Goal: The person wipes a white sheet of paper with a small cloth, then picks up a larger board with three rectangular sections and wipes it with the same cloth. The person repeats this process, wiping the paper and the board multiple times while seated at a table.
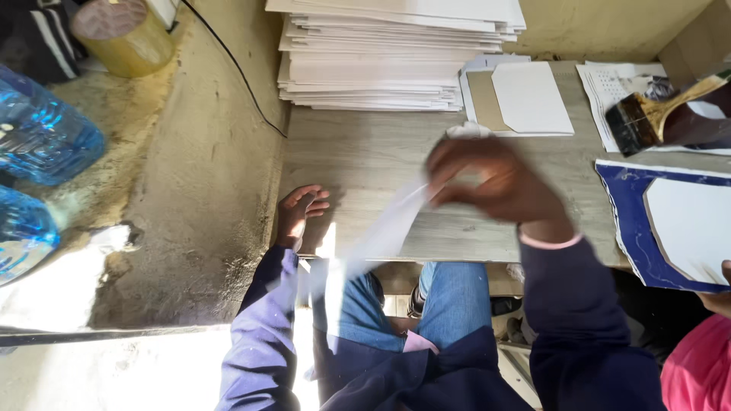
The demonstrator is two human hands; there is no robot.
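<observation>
A: Left to right. Your left hand rested at the table edge, fingers loosely curled, gripping nothing.

B: And the sheet?

A: Blurred. Your right hand pinched its upper end over the table; the rest trailed down toward your lap.

B: Progress?

A: Early, I judged. The stack behind was tall; only a few cut cards lay beside it. Brush sat far right.
</observation>
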